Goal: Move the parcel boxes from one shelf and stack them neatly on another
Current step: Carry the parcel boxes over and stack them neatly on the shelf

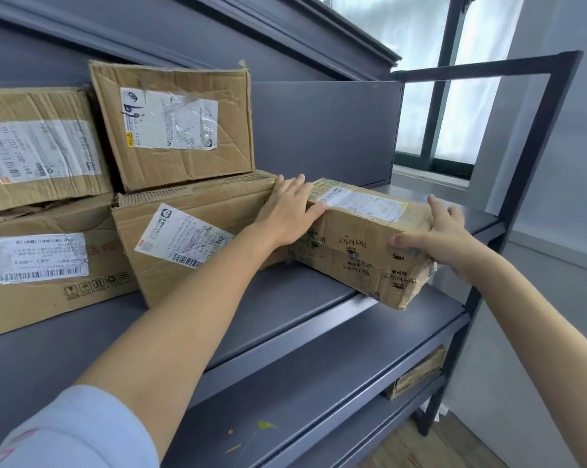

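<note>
A brown parcel box printed "Berkeley" (359,244) lies on the grey shelf (285,309), its near corner jutting over the shelf's front edge. My left hand (287,211) grips its left end, thumb on the top edge. My right hand (444,238) grips its right end, thumb on the front face. Left of it stand stacked boxes: a long box with a tilted label (191,228), a creased box on top (174,123), and two more at far left, the upper box (39,146) on the lower box (49,261).
A lower grey shelf (336,383) runs below, with another cardboard box (417,373) tucked under it at the right. The black frame post (521,184) stands at the shelf's right end. A window (454,96) and wall lie beyond.
</note>
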